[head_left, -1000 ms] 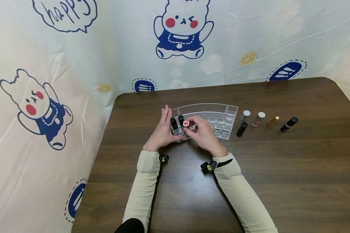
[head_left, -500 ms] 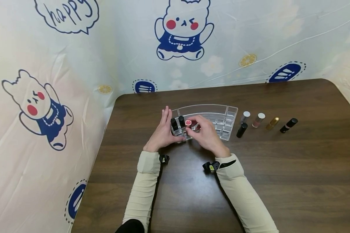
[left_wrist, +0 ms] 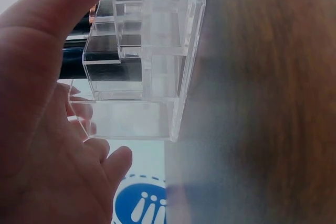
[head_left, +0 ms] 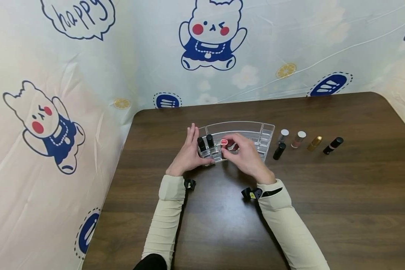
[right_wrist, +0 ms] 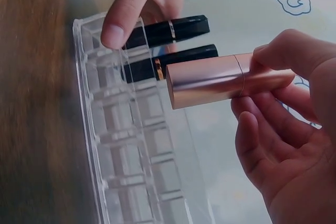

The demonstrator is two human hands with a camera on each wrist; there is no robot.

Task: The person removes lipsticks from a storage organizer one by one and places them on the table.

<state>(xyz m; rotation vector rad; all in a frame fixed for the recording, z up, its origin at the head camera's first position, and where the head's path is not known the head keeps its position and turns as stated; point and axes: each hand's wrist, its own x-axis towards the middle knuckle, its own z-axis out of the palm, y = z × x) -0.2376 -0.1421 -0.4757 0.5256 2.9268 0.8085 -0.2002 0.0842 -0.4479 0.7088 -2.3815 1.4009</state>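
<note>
My right hand [head_left: 245, 156] pinches a rose-gold lipstick tube [right_wrist: 205, 82] between thumb and fingers, over the compartments of a clear acrylic organizer [head_left: 269, 137]. In the head view only the pinkish end of that tube shows. Two black lipstick tubes [right_wrist: 190, 56] stand side by side in slots at the organizer's left end. My left hand [head_left: 186, 157] lies against that same end, fingers straight up along its side and thumb on the front corner. In the left wrist view, the organizer's end wall [left_wrist: 131, 119] is close by the left fingers, partly covering some of them.
Right of the organizer, on the dark wood table [head_left: 324, 187], stand a silver-capped tube [head_left: 284, 133], a black tube [head_left: 279, 151], a silver-capped pink tube [head_left: 298, 139], a gold tube [head_left: 315, 143] and another black tube [head_left: 333, 145]. A printed curtain [head_left: 138, 56] hangs behind.
My right hand has shifted a little to the right along the organizer with the lipstick, away from the two black tubes. The left hand has stayed put.
</note>
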